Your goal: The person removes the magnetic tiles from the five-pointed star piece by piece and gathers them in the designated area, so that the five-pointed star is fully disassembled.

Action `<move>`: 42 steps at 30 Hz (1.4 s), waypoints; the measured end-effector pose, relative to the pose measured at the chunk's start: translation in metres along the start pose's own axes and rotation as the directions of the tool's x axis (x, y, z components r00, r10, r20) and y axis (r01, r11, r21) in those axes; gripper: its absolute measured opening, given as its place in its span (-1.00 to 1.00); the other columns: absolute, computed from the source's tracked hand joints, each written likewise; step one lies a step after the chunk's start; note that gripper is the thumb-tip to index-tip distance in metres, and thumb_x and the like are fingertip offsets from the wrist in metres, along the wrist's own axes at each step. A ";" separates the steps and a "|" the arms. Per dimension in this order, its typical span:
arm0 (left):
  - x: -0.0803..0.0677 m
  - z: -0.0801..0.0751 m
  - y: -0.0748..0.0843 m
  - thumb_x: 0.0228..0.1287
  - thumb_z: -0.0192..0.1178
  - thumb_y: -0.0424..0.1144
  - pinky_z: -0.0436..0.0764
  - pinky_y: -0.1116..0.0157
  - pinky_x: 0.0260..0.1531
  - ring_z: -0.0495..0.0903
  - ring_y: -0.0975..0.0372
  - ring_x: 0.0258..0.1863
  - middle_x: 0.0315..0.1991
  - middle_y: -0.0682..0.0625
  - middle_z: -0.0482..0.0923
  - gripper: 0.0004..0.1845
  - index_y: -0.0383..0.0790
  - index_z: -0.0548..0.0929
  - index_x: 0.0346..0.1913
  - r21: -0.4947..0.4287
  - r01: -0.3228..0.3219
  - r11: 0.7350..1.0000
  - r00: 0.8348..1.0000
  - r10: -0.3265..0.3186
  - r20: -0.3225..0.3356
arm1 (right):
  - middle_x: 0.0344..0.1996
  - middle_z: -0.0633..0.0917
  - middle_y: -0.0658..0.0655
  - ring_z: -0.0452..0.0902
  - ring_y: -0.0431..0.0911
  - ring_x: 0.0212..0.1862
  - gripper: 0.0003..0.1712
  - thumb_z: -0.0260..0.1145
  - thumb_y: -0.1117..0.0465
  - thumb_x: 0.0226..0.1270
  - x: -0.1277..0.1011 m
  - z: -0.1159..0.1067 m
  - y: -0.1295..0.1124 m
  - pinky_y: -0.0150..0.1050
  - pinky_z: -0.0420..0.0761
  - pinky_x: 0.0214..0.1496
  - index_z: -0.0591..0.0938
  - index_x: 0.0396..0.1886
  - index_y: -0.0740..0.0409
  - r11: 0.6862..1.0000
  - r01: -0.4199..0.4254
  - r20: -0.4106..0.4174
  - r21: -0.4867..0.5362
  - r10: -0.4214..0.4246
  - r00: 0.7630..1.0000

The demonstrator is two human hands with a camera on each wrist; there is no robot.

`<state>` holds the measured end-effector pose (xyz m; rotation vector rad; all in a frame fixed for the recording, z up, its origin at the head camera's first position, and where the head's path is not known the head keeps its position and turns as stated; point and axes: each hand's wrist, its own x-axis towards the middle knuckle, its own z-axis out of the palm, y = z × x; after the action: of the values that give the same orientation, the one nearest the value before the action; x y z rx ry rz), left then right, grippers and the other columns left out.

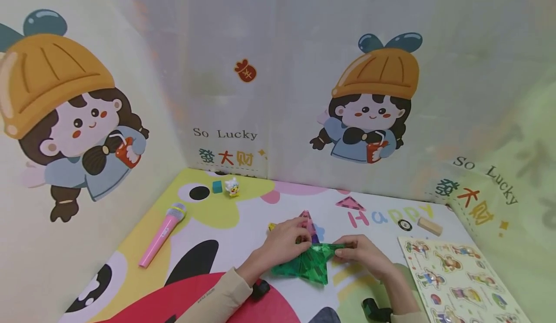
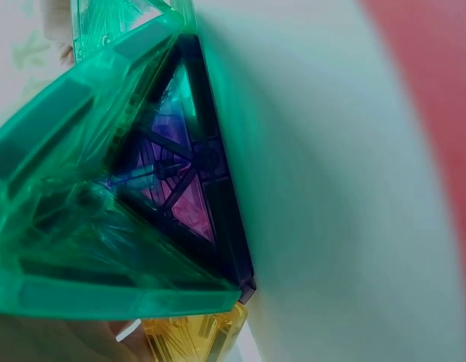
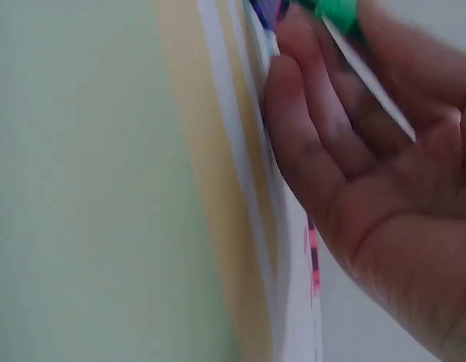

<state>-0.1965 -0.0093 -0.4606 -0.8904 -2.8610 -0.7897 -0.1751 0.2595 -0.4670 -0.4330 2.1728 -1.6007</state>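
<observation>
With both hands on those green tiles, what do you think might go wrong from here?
The green tiles are held only at their upper edges by the left hand and the right hand, so they may fold or drop apart. Behind them, the upright pink tile could be knocked over by the left hand.

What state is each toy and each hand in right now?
Green tiles: joined, held by both hands.
Left hand: gripping the tiles.
Right hand: pinching the tiles' corner.
Pink microphone: lying flat.
Pink triangle: flat on the mat.
Wooden block: lying flat.
Puzzle board: flat, pieces in.
</observation>
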 end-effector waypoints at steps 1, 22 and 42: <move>0.000 0.000 0.000 0.33 0.26 -0.01 0.45 -0.05 0.30 0.40 0.10 0.40 0.40 0.02 0.43 -0.88 0.17 0.78 -0.21 -0.001 0.002 1.000 1.000 -0.002 0.004 | -0.21 0.77 0.28 0.72 -0.13 -0.20 -0.64 0.30 0.22 0.38 0.000 0.002 0.000 -0.24 0.68 -0.10 0.65 0.01 0.44 1.000 -0.009 -0.025 -0.005 0.008 1.000; -0.005 0.005 -0.004 0.34 0.26 0.05 0.44 -0.04 0.31 0.40 0.11 0.40 0.41 0.05 0.42 -0.90 0.23 0.75 -0.22 0.019 -0.004 1.000 1.000 0.004 0.008 | -0.38 0.79 0.31 0.77 -0.09 -0.33 -0.67 0.35 0.31 0.29 0.002 0.010 0.002 -0.21 0.71 -0.16 0.65 -0.13 0.58 0.998 0.006 -0.131 0.061 0.002 0.991; -0.003 0.002 -0.002 0.34 0.25 0.04 0.44 -0.05 0.30 0.40 0.10 0.40 0.41 0.04 0.41 -0.88 0.21 0.75 -0.19 0.018 -0.013 1.000 1.000 0.013 0.006 | -0.36 0.80 0.21 0.78 -0.11 -0.29 -0.61 0.31 0.34 0.34 0.003 0.002 0.011 -0.21 0.73 -0.13 0.58 -0.02 0.65 0.978 0.004 -0.119 0.208 0.021 0.993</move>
<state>-0.1950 -0.0114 -0.4642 -0.9104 -2.8594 -0.7594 -0.1769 0.2602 -0.4783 -0.2693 2.0582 -1.8701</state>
